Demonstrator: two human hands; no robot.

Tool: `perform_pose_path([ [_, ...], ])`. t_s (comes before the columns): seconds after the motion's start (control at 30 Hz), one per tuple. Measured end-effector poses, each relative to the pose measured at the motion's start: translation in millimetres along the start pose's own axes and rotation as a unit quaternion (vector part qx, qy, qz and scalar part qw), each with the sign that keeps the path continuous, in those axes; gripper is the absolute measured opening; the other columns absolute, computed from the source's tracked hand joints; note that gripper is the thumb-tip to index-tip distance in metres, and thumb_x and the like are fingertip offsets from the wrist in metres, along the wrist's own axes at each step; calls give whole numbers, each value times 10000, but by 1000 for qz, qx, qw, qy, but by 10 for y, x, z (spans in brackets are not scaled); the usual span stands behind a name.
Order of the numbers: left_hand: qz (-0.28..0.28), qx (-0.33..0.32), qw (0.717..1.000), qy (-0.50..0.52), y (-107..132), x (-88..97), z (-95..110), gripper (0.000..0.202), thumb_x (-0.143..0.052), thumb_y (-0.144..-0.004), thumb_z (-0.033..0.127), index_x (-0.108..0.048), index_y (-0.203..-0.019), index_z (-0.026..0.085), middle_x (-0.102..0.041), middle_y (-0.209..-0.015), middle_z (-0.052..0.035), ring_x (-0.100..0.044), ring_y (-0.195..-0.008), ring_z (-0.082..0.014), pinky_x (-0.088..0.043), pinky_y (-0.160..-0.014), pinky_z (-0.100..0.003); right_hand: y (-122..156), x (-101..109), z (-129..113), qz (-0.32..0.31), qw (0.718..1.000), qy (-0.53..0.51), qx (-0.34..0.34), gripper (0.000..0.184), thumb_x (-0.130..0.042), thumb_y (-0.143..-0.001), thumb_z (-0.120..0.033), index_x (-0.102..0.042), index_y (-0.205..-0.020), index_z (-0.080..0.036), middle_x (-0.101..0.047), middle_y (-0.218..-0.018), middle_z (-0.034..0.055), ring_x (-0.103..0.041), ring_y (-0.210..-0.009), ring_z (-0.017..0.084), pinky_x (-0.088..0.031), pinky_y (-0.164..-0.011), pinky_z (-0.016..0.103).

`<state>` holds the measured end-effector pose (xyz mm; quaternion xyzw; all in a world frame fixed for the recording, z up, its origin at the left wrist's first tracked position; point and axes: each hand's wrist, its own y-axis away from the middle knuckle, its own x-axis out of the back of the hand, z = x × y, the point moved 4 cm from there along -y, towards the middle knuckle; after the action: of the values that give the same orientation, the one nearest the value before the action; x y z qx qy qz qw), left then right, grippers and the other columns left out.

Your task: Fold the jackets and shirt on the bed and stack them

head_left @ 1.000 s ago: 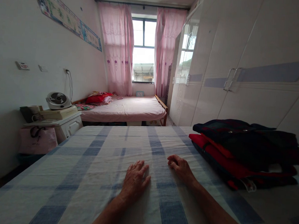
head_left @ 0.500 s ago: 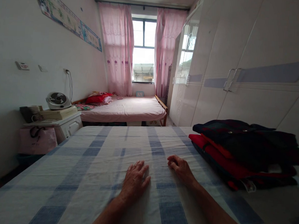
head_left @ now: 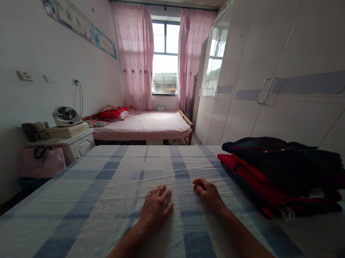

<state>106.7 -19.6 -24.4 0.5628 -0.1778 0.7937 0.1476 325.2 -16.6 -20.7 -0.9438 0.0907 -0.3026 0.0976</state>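
Observation:
My left hand (head_left: pixel 156 206) lies palm down on the blue and white checked bedsheet (head_left: pixel 98 202), its fingers stretched out and slightly spread. To the right of it, my right hand (head_left: pixel 209 193) rests on its side on the same sheet, fingers loosely bent and thumb a little apart, with nothing visible in it. A stack of folded clothes (head_left: pixel 281 166), dark plaid on top with red layers below, sits on the bed beyond my right forearm. Neither hand touches the stack. A clear plastic piece (head_left: pixel 287 213) sticks out at its near lower edge.
White wardrobes (head_left: pixel 252 71) line the right side. A second bed (head_left: pixel 143 123) with red cloth stands below the curtained window. At left, a small fan (head_left: pixel 66 114) sits on a box on a white cabinet (head_left: pixel 80 145), beside a pink bag (head_left: pixel 43 164).
Both hands stay in the same place on the sheet. Only a very slight shift of the camera view shows.

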Motion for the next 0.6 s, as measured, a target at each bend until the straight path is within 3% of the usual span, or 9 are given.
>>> perform_pose_path([
  [0.6, 2, -1, 1000, 5, 4, 18, 15, 470, -441, -844, 360, -520, -1286, 222, -418, -1438, -83, -329, -1344, -239, -192, -1122, -439, 9, 8, -21, -1, 1000, 1, -1, 268, -403, -727, -265, -613, -871, -182, -683, -772, 30, -624, -732, 172, -443, -728, 277],
])
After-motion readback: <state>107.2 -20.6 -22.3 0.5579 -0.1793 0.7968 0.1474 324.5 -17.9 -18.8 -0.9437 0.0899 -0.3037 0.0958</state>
